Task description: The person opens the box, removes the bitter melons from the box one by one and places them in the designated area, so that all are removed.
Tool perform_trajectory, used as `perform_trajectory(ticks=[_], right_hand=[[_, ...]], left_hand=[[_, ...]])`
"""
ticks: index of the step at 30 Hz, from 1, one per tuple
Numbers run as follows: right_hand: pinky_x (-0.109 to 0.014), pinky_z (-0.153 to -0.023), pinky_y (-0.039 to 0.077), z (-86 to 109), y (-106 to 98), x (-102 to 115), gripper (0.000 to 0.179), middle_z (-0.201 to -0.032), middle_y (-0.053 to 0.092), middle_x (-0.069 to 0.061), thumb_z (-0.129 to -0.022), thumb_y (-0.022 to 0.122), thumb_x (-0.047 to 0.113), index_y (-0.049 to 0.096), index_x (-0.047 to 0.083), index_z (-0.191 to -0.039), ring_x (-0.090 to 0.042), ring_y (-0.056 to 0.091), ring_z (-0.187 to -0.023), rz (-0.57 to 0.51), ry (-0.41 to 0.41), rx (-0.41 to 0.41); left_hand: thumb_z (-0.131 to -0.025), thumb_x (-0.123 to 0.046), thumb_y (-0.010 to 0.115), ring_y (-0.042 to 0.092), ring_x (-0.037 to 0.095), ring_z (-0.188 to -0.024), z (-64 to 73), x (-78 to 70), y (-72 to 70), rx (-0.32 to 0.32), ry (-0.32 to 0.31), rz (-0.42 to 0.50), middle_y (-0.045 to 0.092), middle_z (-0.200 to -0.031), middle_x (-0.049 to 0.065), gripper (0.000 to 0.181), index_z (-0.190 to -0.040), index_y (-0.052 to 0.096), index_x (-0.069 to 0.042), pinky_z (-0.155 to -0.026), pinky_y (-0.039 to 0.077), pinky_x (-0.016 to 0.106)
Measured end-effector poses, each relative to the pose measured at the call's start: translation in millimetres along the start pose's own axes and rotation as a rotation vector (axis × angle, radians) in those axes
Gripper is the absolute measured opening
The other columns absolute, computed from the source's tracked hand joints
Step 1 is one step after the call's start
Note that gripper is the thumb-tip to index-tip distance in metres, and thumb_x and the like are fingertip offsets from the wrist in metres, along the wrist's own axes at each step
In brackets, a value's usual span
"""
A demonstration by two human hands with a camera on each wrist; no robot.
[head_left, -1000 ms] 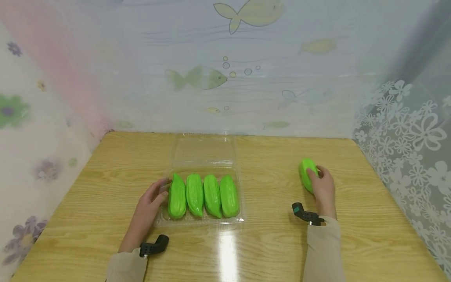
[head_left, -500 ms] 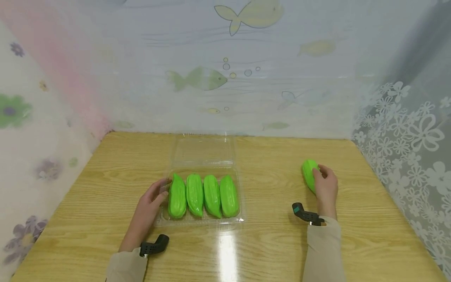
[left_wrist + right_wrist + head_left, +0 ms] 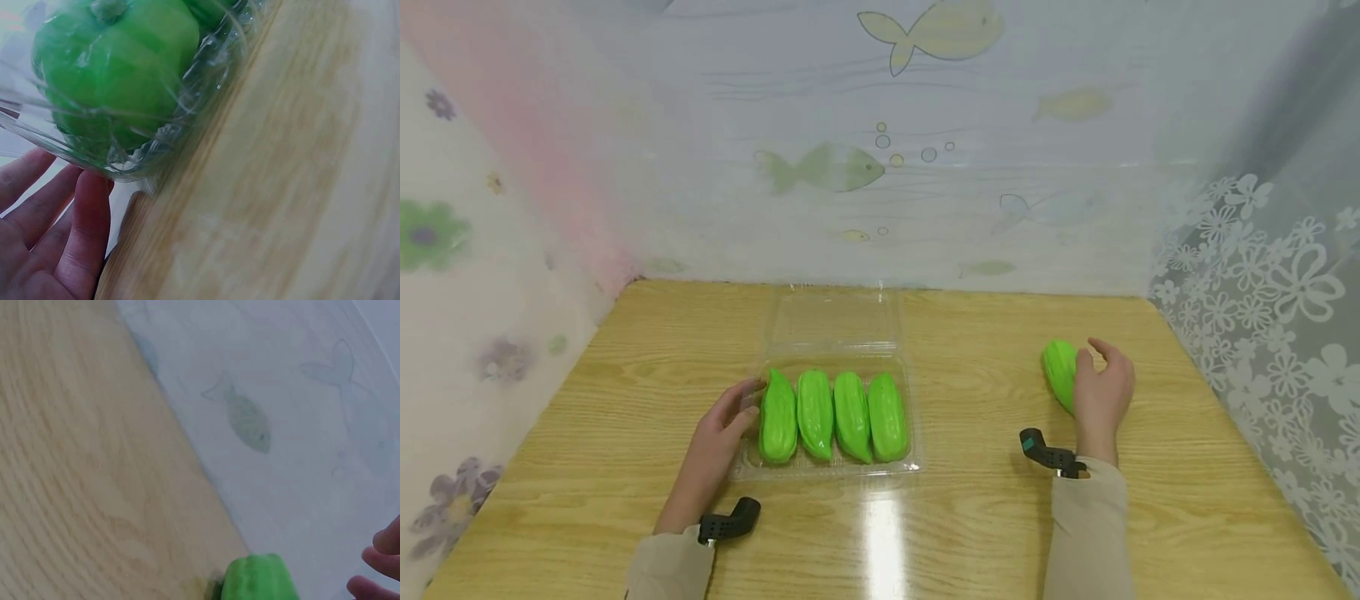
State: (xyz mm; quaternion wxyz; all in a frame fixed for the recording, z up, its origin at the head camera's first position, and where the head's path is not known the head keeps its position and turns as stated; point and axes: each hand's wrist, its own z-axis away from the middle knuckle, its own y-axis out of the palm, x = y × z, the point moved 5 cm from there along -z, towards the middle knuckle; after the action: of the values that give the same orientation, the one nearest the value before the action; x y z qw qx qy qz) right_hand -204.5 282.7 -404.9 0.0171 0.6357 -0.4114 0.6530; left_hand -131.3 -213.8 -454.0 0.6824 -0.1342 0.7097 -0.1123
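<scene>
Several glossy green, ridged, melon-like pieces (image 3: 815, 415) lie side by side in a clear plastic clamshell box (image 3: 912, 467) left of the table's middle. My left hand (image 3: 721, 433) is at the box's left side, its fingers lightly extended against the wall. In the left wrist view, the thumb tip is right at the box's rim. On the right, another such green piece (image 3: 1059, 375) lies on the table. My right hand (image 3: 1103, 393) is just right of it, fingers loosely bent and apart from it; the right wrist view shows a gap between the fingertips (image 3: 382, 562) and the piece.
The box's clear lid (image 3: 835, 319) stands folded back behind it. A wooden table (image 3: 970, 517) holds everything, with a fish-printed sheet (image 3: 820, 217) along its back edge and patterned sheets at both sides. Both wrists carry black camera mounts (image 3: 730, 521).
My right hand has let go of the single green piece and moved slightly right, its fingers parting from it. That piece shifted a little right earlier. My left hand and the box stay put.
</scene>
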Motion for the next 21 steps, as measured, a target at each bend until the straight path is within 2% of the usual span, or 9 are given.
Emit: perform_trajectory(ticks=[3, 8, 17, 21], right_hand=[[-0.04, -0.094, 0.032, 3.0, 1, 8, 0.037, -0.123, 0.05, -0.007, -0.092, 0.043, 0.029, 0.053, 0.011, -0.123, -0.024, 0.042, -0.115, -0.026, -0.021, 0.017], [-0.04, -0.09, 0.036, 7.3, 6, 23, 0.037, -0.118, 0.056, -0.008, -0.092, 0.044, 0.032, 0.054, 0.011, -0.121, -0.024, 0.049, -0.107, -0.018, -0.09, 0.101], [-0.035, -0.08, 0.042, 17.2, 27, 36, 0.041, -0.108, 0.06, -0.011, -0.092, 0.045, 0.036, 0.05, 0.01, -0.124, -0.023, 0.057, -0.095, -0.04, -0.218, 0.368], [-0.039, -0.08, 0.045, 25.0, 37, 46, 0.041, -0.108, 0.059, -0.011, -0.093, 0.045, 0.035, 0.048, 0.01, -0.126, -0.025, 0.057, -0.094, -0.074, -0.254, 0.484]], left_hand=[[-0.095, -0.03, 0.044, 0.034, 0.017, -0.124, -0.1, 0.0, -0.1, 0.0, -0.002, 0.002, 0.041, -0.134, -0.005, 0.04, -0.134, 0.039, -0.022, -0.091, 0.037, 0.036], [-0.095, -0.028, 0.044, 0.033, 0.018, -0.125, -0.1, 0.2, 0.3, 0.001, 0.0, 0.013, 0.041, -0.134, -0.004, 0.041, -0.134, 0.038, -0.02, -0.094, 0.035, 0.042], [-0.095, -0.028, 0.044, 0.033, 0.019, -0.125, -0.4, -0.2, 0.9, 0.008, 0.012, 0.024, 0.04, -0.135, -0.002, 0.042, -0.135, 0.038, -0.018, -0.096, 0.034, 0.043], [-0.095, -0.028, 0.044, 0.031, 0.02, -0.126, -0.2, -0.7, 0.3, 0.004, 0.009, 0.014, 0.04, -0.135, -0.003, 0.042, -0.135, 0.038, -0.019, -0.096, 0.033, 0.045]])
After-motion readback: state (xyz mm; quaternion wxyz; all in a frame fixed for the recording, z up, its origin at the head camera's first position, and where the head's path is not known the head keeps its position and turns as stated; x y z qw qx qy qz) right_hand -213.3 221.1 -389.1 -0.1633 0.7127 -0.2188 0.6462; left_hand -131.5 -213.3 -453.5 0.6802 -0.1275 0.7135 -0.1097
